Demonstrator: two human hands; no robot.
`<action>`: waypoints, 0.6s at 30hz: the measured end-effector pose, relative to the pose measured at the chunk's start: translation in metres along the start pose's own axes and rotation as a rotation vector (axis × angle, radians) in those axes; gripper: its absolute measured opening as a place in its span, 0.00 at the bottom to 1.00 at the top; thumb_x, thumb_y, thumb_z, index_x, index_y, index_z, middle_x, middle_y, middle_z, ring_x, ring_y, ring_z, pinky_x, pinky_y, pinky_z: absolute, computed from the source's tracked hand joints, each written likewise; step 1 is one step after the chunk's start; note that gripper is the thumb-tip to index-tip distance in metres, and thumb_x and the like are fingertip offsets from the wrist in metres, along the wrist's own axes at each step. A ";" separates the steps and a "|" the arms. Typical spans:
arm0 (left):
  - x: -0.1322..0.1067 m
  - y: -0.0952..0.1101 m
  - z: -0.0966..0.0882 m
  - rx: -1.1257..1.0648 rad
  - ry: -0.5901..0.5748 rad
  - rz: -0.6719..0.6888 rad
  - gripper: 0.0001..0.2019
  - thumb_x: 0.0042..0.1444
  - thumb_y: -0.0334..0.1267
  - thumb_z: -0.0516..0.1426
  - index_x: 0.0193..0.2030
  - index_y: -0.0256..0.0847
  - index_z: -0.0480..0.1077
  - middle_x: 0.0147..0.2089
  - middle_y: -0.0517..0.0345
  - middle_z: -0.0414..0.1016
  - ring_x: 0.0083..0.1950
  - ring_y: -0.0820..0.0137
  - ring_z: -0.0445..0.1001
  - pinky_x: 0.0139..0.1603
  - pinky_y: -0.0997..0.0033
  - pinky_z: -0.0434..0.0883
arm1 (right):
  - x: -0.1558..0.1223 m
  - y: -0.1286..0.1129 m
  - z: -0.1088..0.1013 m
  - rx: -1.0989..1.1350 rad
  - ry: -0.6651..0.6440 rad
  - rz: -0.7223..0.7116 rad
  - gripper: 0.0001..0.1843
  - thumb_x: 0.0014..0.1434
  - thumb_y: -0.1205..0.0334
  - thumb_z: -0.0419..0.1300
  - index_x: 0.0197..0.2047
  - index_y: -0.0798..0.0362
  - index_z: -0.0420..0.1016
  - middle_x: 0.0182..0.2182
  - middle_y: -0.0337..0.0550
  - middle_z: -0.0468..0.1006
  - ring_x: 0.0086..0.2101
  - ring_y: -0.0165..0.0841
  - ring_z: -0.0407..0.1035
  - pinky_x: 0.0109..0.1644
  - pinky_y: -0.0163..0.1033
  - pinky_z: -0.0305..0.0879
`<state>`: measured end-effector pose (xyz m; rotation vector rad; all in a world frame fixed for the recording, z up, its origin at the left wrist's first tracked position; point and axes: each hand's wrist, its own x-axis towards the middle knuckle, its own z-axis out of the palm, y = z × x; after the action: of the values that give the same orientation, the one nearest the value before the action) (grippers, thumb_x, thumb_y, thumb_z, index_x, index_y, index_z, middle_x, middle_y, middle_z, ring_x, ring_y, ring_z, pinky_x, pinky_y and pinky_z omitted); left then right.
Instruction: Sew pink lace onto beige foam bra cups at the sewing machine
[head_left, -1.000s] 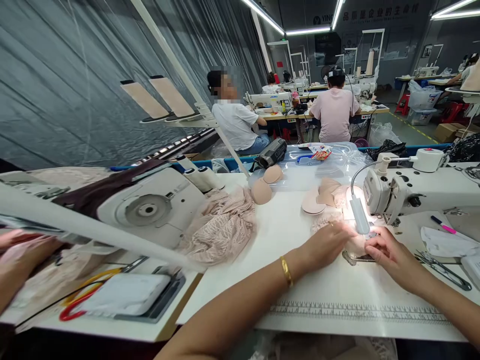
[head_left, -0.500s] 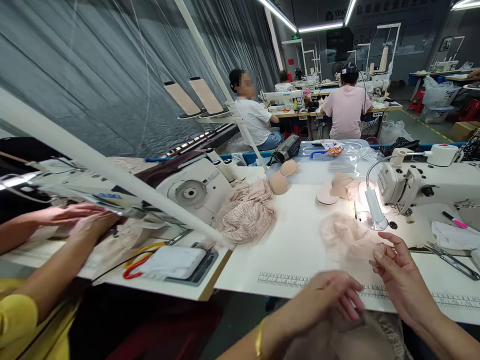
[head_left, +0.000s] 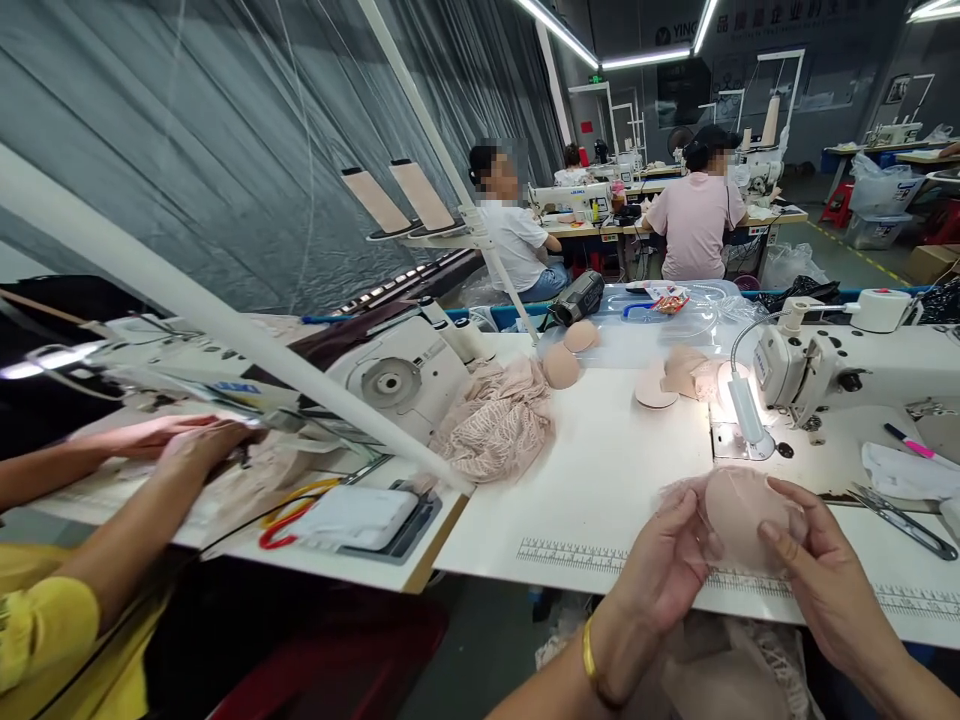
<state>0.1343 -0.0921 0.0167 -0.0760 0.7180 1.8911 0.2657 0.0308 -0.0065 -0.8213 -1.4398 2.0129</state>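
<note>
My left hand (head_left: 664,565) and my right hand (head_left: 814,565) both grip a round beige foam cup with sheer fabric on it (head_left: 739,510), held just above the front edge of the white sewing table (head_left: 600,480). Fingers of both hands curl round its rim. A gold bangle (head_left: 589,650) sits on my left wrist. Beyond the cup stands the white sewing machine (head_left: 847,365) with its lit gooseneck lamp (head_left: 746,415). More lace fabric lies in my lap (head_left: 720,680).
A pile of beige lace (head_left: 495,425) and loose foam cups (head_left: 570,360) lie at the back of the table. Scissors (head_left: 904,520) and a pink pen (head_left: 907,440) rest at right. A co-worker's hands (head_left: 180,445) work at the neighbouring machine (head_left: 390,375) on the left. Other people sit at the back.
My hands left the needle area and drew back toward me. The left hand dipped to my lap, then both came up holding the foam cup.
</note>
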 end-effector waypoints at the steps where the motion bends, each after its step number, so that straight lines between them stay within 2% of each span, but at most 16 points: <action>1: 0.000 -0.001 0.002 -0.012 -0.011 -0.018 0.20 0.52 0.45 0.75 0.49 0.39 0.83 0.51 0.51 0.83 0.44 0.70 0.78 0.40 0.76 0.74 | 0.000 0.004 -0.001 -0.030 0.008 -0.021 0.35 0.53 0.41 0.77 0.61 0.36 0.78 0.61 0.45 0.80 0.56 0.47 0.75 0.58 0.51 0.75; 5: -0.001 -0.005 0.015 0.082 -0.077 0.104 0.21 0.51 0.46 0.75 0.49 0.37 0.83 0.56 0.44 0.83 0.57 0.56 0.79 0.56 0.64 0.76 | -0.004 0.014 -0.004 -0.169 -0.069 -0.077 0.28 0.55 0.43 0.76 0.58 0.39 0.83 0.65 0.45 0.76 0.65 0.50 0.67 0.68 0.55 0.67; 9: 0.000 -0.005 0.024 0.175 -0.056 0.161 0.25 0.48 0.47 0.77 0.49 0.34 0.84 0.52 0.41 0.84 0.55 0.54 0.80 0.57 0.62 0.76 | 0.001 0.001 -0.001 -0.024 -0.102 0.013 0.33 0.61 0.39 0.71 0.67 0.35 0.76 0.71 0.42 0.70 0.70 0.49 0.61 0.75 0.58 0.57; 13: 0.004 -0.005 0.023 0.207 -0.078 0.172 0.26 0.49 0.49 0.76 0.50 0.34 0.84 0.52 0.40 0.84 0.54 0.55 0.80 0.56 0.63 0.75 | 0.006 -0.008 0.002 0.076 -0.048 0.084 0.40 0.56 0.38 0.74 0.69 0.34 0.74 0.66 0.45 0.76 0.66 0.49 0.68 0.71 0.58 0.64; 16: 0.006 -0.004 0.022 0.205 -0.074 0.156 0.25 0.49 0.48 0.76 0.49 0.33 0.84 0.50 0.40 0.84 0.53 0.55 0.81 0.55 0.64 0.75 | 0.007 -0.006 0.000 0.067 -0.043 0.074 0.44 0.53 0.40 0.77 0.70 0.33 0.71 0.58 0.46 0.82 0.58 0.48 0.76 0.62 0.56 0.73; 18: 0.006 -0.004 0.024 0.192 -0.073 0.151 0.25 0.49 0.48 0.76 0.49 0.33 0.84 0.49 0.40 0.85 0.52 0.54 0.81 0.55 0.62 0.75 | 0.007 -0.004 -0.001 0.086 -0.055 0.071 0.46 0.53 0.41 0.77 0.72 0.33 0.68 0.54 0.46 0.84 0.53 0.46 0.79 0.58 0.54 0.76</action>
<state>0.1414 -0.0741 0.0328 0.1730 0.8715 1.9467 0.2618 0.0376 -0.0039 -0.7966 -1.3611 2.1506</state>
